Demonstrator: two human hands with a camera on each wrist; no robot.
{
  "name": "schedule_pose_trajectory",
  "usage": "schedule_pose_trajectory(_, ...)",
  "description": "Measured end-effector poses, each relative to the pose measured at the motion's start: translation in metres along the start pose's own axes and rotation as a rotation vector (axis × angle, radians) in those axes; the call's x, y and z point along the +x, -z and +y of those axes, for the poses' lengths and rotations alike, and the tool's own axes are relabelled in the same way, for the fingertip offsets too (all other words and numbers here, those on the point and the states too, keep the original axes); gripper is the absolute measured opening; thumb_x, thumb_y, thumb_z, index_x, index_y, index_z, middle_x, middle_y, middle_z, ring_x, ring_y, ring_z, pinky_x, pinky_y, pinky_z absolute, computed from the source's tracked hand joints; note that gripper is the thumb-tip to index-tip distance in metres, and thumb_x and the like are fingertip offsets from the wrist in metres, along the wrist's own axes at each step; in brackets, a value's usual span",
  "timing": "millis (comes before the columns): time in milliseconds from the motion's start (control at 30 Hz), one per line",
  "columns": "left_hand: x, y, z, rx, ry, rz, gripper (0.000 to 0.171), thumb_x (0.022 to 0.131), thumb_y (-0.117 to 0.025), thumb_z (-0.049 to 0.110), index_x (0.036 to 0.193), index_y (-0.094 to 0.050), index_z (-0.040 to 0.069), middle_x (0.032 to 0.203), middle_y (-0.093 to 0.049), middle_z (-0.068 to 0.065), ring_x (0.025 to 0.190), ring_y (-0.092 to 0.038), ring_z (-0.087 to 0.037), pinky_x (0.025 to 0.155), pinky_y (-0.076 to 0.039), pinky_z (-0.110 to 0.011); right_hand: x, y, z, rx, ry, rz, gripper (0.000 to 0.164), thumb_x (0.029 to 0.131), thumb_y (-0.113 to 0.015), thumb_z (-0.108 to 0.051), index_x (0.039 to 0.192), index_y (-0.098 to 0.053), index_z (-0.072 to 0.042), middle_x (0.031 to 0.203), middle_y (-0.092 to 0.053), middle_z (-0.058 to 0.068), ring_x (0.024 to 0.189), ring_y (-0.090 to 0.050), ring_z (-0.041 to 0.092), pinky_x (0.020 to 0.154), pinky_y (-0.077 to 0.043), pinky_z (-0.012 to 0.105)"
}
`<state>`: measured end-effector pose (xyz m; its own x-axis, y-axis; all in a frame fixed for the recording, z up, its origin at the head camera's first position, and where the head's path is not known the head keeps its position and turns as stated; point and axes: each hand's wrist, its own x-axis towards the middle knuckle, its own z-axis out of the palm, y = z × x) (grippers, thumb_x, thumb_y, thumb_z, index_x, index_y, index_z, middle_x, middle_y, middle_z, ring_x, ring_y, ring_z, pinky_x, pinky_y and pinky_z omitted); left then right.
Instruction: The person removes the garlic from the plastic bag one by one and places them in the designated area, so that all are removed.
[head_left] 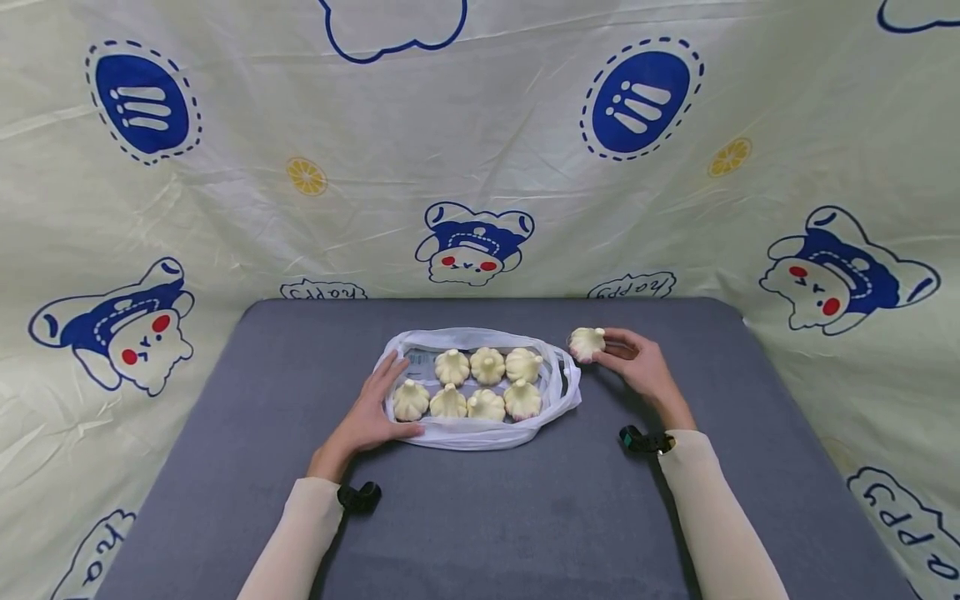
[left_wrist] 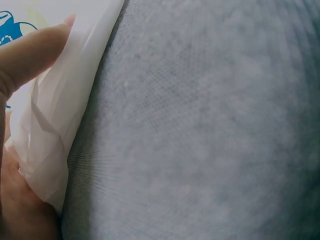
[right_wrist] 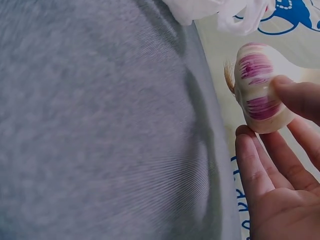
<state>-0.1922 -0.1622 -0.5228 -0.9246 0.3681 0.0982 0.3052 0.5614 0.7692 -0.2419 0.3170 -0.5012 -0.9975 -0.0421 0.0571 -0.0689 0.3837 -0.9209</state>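
Note:
A white plastic bag (head_left: 465,433) lies on the grey table with its mouth spread wide. Several garlic bulbs (head_left: 487,367) sit inside it in two rows. My left hand (head_left: 367,412) rests along the bag's left end, fingers and thumb spread apart over its rim. In the left wrist view the thumb (left_wrist: 35,52) lies extended across the white plastic (left_wrist: 60,115). Beyond the bag's right end, my right hand (head_left: 637,362) pinches a single garlic bulb (head_left: 587,343). Purple streaks and a tuft of roots show on that garlic bulb (right_wrist: 257,90) in the right wrist view.
The bag's loose handles (head_left: 566,375) bunch at its right end, close to the held bulb. A grey cloth-covered table (head_left: 510,517) spreads around the bag. Behind it hangs a pale printed curtain (head_left: 480,150). Each wrist wears a dark strap with a small camera (head_left: 360,497).

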Motion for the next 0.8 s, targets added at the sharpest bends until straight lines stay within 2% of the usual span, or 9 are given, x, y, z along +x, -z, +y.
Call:
schedule_pose_trajectory(200, 0.000, 0.001, -0.001, -0.008, -0.004, -0.002, 0.109, 0.073, -0.092, 0.034, 0.161, -0.033, 0.009, 0.174, -0.011, -0.013, 0.158, -0.010, -0.045, 0.119, -0.018, -0.073, -0.001, 0.000, 0.011, -0.003, -0.026, 0.023, 0.054, 0.092, -0.079, -0.016, 0.138, -0.058, 0.003, 0.140, -0.059, 0.026, 0.103, -0.062, -0.007, 0.084, -0.052, 0.009)
schedule_pose_trajectory(300, 0.000, 0.001, -0.002, -0.014, -0.004, 0.000, 0.109, 0.073, -0.093, 0.033, 0.161, -0.034, 0.009, 0.174, -0.011, -0.014, 0.158, -0.010, -0.045, 0.119, -0.018, -0.073, -0.002, -0.001, 0.015, -0.016, -0.033, 0.018, 0.054, 0.093, -0.078, -0.016, 0.139, -0.058, 0.004, 0.141, -0.058, 0.027, 0.106, -0.063, -0.004, 0.084, -0.051, 0.009)
schedule_pose_trajectory(600, -0.001, 0.001, -0.002, -0.026, 0.014, -0.009, 0.109, 0.073, -0.092, 0.036, 0.161, -0.033, 0.010, 0.174, -0.010, -0.012, 0.158, -0.009, -0.044, 0.119, -0.018, -0.074, -0.001, -0.003, 0.016, -0.022, -0.044, 0.006, 0.054, 0.093, -0.078, -0.015, 0.139, -0.058, 0.003, 0.142, -0.058, 0.027, 0.118, -0.065, 0.017, 0.083, -0.052, 0.010)
schedule_pose_trajectory(800, -0.001, 0.000, -0.003, -0.011, 0.015, -0.010, 0.109, 0.073, -0.092, 0.037, 0.162, -0.033, 0.011, 0.174, -0.010, -0.012, 0.158, -0.009, -0.044, 0.118, -0.018, -0.074, 0.000, -0.004, 0.015, -0.061, -0.045, -0.006, 0.056, 0.093, -0.079, -0.018, 0.140, -0.057, 0.003, 0.139, -0.061, 0.028, 0.126, -0.061, 0.039, 0.083, -0.049, 0.008)
